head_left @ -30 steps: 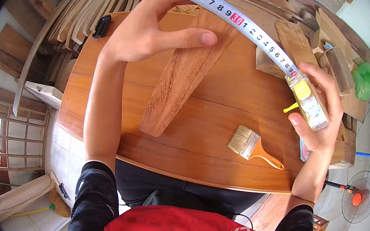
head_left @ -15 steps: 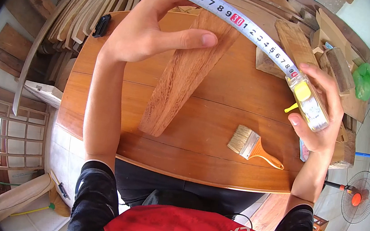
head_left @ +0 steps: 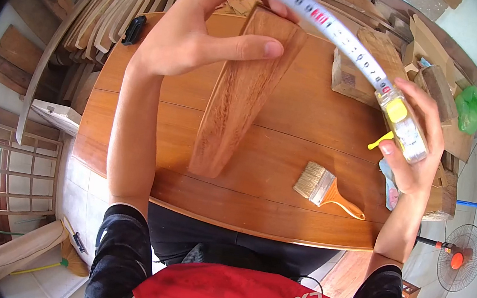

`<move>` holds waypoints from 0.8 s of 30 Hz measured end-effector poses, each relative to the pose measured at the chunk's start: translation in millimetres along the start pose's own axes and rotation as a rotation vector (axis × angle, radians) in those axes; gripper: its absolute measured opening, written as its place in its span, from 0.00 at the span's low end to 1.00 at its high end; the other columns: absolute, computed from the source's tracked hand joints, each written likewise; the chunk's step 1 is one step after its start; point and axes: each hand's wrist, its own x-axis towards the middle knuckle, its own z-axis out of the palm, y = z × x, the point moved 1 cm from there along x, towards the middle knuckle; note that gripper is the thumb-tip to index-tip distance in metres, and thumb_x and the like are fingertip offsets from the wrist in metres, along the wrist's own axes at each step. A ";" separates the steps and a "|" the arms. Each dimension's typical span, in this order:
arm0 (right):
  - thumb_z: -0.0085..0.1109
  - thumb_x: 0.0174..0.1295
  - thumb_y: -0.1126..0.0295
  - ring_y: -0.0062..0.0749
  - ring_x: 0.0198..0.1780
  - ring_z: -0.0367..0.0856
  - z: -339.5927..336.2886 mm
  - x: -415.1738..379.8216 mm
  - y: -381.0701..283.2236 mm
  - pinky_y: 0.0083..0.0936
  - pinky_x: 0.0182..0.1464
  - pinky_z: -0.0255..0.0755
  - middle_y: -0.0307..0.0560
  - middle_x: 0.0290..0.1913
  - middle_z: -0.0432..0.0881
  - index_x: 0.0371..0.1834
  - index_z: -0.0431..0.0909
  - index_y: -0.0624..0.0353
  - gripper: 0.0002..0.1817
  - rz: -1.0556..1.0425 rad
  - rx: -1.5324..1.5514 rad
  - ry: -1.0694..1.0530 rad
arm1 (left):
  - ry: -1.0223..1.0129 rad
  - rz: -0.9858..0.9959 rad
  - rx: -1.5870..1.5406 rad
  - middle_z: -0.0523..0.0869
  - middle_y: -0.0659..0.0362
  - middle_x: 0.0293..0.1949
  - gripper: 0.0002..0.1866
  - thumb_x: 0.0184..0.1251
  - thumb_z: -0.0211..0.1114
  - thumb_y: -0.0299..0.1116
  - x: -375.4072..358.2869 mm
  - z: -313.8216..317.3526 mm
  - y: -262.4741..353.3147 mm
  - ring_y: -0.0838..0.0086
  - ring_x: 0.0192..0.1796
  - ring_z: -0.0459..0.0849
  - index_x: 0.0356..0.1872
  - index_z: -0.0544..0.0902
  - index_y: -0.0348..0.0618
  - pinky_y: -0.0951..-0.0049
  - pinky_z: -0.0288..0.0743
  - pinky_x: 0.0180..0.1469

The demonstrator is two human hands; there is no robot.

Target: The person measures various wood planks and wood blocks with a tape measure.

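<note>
My left hand [head_left: 205,39] grips the upper part of a tapered brown wooden board [head_left: 239,101], thumb across its face and fingers behind its top end. The board slants over the wooden table [head_left: 301,133]. On the right, my right hand [head_left: 424,137] is closed around a clear and yellow tape measure [head_left: 404,128]. Its white blade [head_left: 349,43], blurred by motion, arcs up and left past the board's top end and out of the frame. A paintbrush [head_left: 329,191] with an orange handle lies on the table below.
A black object [head_left: 133,30] rests at the table's left edge. Wood blocks [head_left: 353,77] and a green plastic bag [head_left: 468,110] are at the back right. Curved wooden pieces [head_left: 112,12] stand at the back left. A fan [head_left: 459,259] stands far right.
The board has turned more upright and its top end now shows below the blade. The tape measure has shifted slightly right, and its blade has moved up and right.
</note>
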 end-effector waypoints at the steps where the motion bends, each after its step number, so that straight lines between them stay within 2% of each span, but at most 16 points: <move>1: 0.81 0.57 0.58 0.38 0.65 0.80 0.0 0.3 0.1 0.34 0.66 0.74 0.52 0.67 0.80 0.70 0.74 0.64 0.41 0.028 0.002 0.026 | -0.010 0.027 0.016 0.83 0.48 0.61 0.29 0.60 0.75 0.36 2.2 -2.3 1.3 0.60 0.69 0.77 0.61 0.79 0.32 0.57 0.62 0.75; 2: 0.80 0.58 0.56 0.37 0.64 0.80 1.3 1.1 0.5 0.33 0.65 0.75 0.51 0.67 0.80 0.71 0.73 0.64 0.41 0.045 0.061 0.063 | -0.022 0.053 0.033 0.83 0.48 0.61 0.28 0.61 0.73 0.37 3.4 -3.8 2.4 0.60 0.68 0.77 0.60 0.80 0.32 0.57 0.63 0.75; 4: 0.79 0.60 0.51 0.35 0.63 0.81 7.6 1.5 1.7 0.31 0.61 0.77 0.51 0.67 0.79 0.72 0.72 0.64 0.43 0.082 0.182 0.137 | 0.131 0.063 0.070 0.85 0.50 0.52 0.29 0.71 0.66 0.46 2.3 4.3 6.2 0.64 0.59 0.81 0.63 0.77 0.33 0.65 0.70 0.67; 6: 0.78 0.61 0.51 0.31 0.58 0.81 20.5 -1.9 7.7 0.29 0.57 0.78 0.50 0.66 0.80 0.74 0.70 0.63 0.43 0.173 0.322 0.100 | 0.174 0.076 0.142 0.85 0.50 0.51 0.29 0.73 0.63 0.48 1.4 3.8 5.7 0.65 0.58 0.82 0.63 0.77 0.33 0.66 0.70 0.66; 8: 0.77 0.63 0.51 0.28 0.53 0.81 39.6 -7.5 13.0 0.27 0.54 0.78 0.49 0.64 0.81 0.76 0.69 0.62 0.43 0.260 0.426 0.061 | 0.104 0.094 0.251 0.86 0.48 0.57 0.28 0.65 0.64 0.41 3.2 -6.4 -1.0 0.61 0.64 0.81 0.61 0.78 0.32 0.60 0.65 0.72; 11: 0.75 0.65 0.52 0.26 0.50 0.80 71.7 -18.7 15.5 0.27 0.55 0.78 0.48 0.61 0.82 0.77 0.69 0.59 0.41 0.308 0.412 -0.011 | 0.134 -0.058 0.080 0.88 0.49 0.53 0.28 0.68 0.57 0.43 1.5 -4.8 -13.1 0.61 0.60 0.83 0.63 0.77 0.32 0.63 0.67 0.70; 12: 0.75 0.65 0.53 0.25 0.50 0.80 79.1 -21.9 16.3 0.28 0.56 0.77 0.48 0.61 0.82 0.77 0.69 0.58 0.40 0.274 0.364 -0.040 | 0.166 -0.076 0.048 0.88 0.49 0.53 0.28 0.67 0.57 0.42 1.1 -7.0 -16.0 0.61 0.60 0.83 0.63 0.77 0.32 0.64 0.68 0.69; 14: 0.74 0.67 0.56 0.26 0.50 0.80 87.9 -29.4 10.9 0.28 0.57 0.76 0.49 0.62 0.81 0.77 0.67 0.58 0.40 0.361 0.447 -0.072 | 0.236 -0.118 -0.021 0.89 0.49 0.51 0.29 0.67 0.57 0.41 -1.9 -15.6 -25.7 0.61 0.59 0.84 0.63 0.77 0.32 0.65 0.69 0.68; 15: 0.74 0.67 0.56 0.26 0.51 0.80 94.5 -34.1 11.5 0.27 0.57 0.76 0.49 0.62 0.81 0.78 0.67 0.58 0.40 0.375 0.501 -0.072 | 0.210 -0.065 -0.066 0.88 0.51 0.53 0.26 0.73 0.58 0.42 -2.6 -26.8 -38.3 0.64 0.61 0.83 0.64 0.78 0.33 0.65 0.71 0.65; 18: 0.75 0.65 0.65 0.24 0.48 0.80 114.5 -47.2 9.2 0.26 0.52 0.76 0.46 0.59 0.81 0.76 0.64 0.58 0.39 0.404 0.599 -0.096 | 0.470 -0.103 -0.431 0.84 0.55 0.43 0.24 0.78 0.58 0.47 -2.1 -25.3 -66.0 0.72 0.51 0.83 0.61 0.76 0.38 0.71 0.76 0.59; 19: 0.76 0.65 0.67 0.23 0.47 0.79 120.4 -52.2 8.3 0.26 0.50 0.76 0.45 0.58 0.80 0.75 0.64 0.58 0.39 0.393 0.596 -0.112 | 0.578 0.042 -0.621 0.85 0.55 0.43 0.21 0.79 0.54 0.45 4.5 -13.2 -74.6 0.73 0.45 0.85 0.60 0.75 0.38 0.71 0.81 0.51; 22: 0.75 0.64 0.72 0.22 0.42 0.78 139.1 -64.0 -1.7 0.25 0.45 0.74 0.44 0.52 0.79 0.76 0.58 0.56 0.41 0.437 0.675 -0.169 | 0.596 -0.010 -0.666 0.86 0.54 0.39 0.20 0.80 0.52 0.46 -7.3 -24.1 -97.1 0.70 0.40 0.87 0.58 0.75 0.39 0.69 0.83 0.44; 23: 0.75 0.64 0.71 0.22 0.42 0.78 143.5 -67.9 -6.4 0.25 0.44 0.74 0.43 0.51 0.79 0.76 0.57 0.56 0.42 0.483 0.722 -0.187 | 0.601 -0.044 -0.677 0.86 0.54 0.36 0.18 0.81 0.51 0.47 -10.7 -28.5 -104.8 0.70 0.35 0.86 0.51 0.77 0.41 0.69 0.84 0.40; 24: 0.74 0.65 0.71 0.22 0.42 0.78 146.2 -71.3 -9.3 0.25 0.44 0.74 0.43 0.49 0.79 0.77 0.55 0.55 0.42 0.528 0.769 -0.206 | 0.572 -0.019 -0.740 0.85 0.54 0.35 0.17 0.81 0.51 0.46 -10.7 -29.5 -105.2 0.70 0.35 0.86 0.49 0.77 0.42 0.69 0.84 0.39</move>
